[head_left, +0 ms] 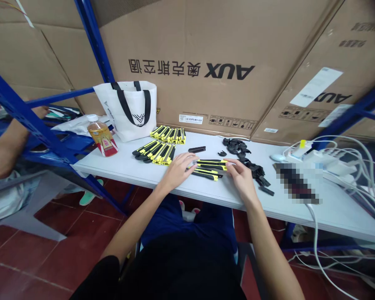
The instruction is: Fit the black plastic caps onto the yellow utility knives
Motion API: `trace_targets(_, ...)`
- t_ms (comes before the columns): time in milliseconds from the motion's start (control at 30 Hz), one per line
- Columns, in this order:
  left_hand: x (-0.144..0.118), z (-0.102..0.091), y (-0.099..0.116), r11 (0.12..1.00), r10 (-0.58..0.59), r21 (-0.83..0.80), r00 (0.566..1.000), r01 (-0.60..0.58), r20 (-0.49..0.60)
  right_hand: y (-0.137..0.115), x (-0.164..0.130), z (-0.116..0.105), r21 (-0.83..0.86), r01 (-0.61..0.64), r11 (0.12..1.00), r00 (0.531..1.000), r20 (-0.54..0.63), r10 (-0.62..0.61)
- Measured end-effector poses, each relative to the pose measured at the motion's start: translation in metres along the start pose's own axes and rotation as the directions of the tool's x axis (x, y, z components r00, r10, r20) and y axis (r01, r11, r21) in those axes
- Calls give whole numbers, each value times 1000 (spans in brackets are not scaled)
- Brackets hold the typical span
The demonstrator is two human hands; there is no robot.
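A yellow-and-black utility knife (211, 161) lies level between my two hands, over the front part of the white table. At its left end, my left hand (178, 170) has the thumb and fingertips closed about the tip. My right hand (240, 178) pinches the other end between thumb and fingers. Just below, a few more utility knives (203, 174) rest on the tabletop, partly covered by my left fingers. Beyond my left hand, many similar knives (158, 151) are fanned out in two rows. Small black plastic parts (256, 171) lie heaped to the right of my right hand.
A black strip (196, 149) lies behind my hands. To the left stand a white tote bag (134, 110) and a drink bottle (102, 137). White cables and chargers (326, 158) crowd the right side. Large cartons (187, 96) back the table (162, 178). Another person's arm (8, 146) shows far left.
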State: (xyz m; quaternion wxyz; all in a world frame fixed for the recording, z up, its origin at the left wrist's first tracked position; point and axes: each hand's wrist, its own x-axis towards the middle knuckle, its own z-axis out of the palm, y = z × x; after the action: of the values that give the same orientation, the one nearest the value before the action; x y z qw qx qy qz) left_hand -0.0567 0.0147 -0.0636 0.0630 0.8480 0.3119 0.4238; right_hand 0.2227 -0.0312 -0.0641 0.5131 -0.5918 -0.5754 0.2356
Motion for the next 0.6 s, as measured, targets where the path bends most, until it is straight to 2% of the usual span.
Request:
trace_targets(133, -4, 4, -8, 997, -70, 25, 997, 69, 42, 5, -2, 8, -247, 105, 963, 991, 105, -82)
trace_targets(200, -7, 7, -15, 993, -118, 31, 991, 117, 57, 7, -2, 10, -284, 138, 949, 983, 159, -95)
trace_targets(300, -12, 11, -28, 986, -164, 38, 984, 162, 76, 11, -2, 7, -318, 157, 935, 982, 152, -113)
trace_targets(467, -17, 12, -34, 987, -159, 48, 978, 153, 138, 16, 1, -14, -564, 246, 788, 969, 171, -180)
trace_targets(600, -13, 8, -24, 993, -114, 36, 987, 110, 112, 9, 3, -46, -654, 212, 726, 977, 122, -175)
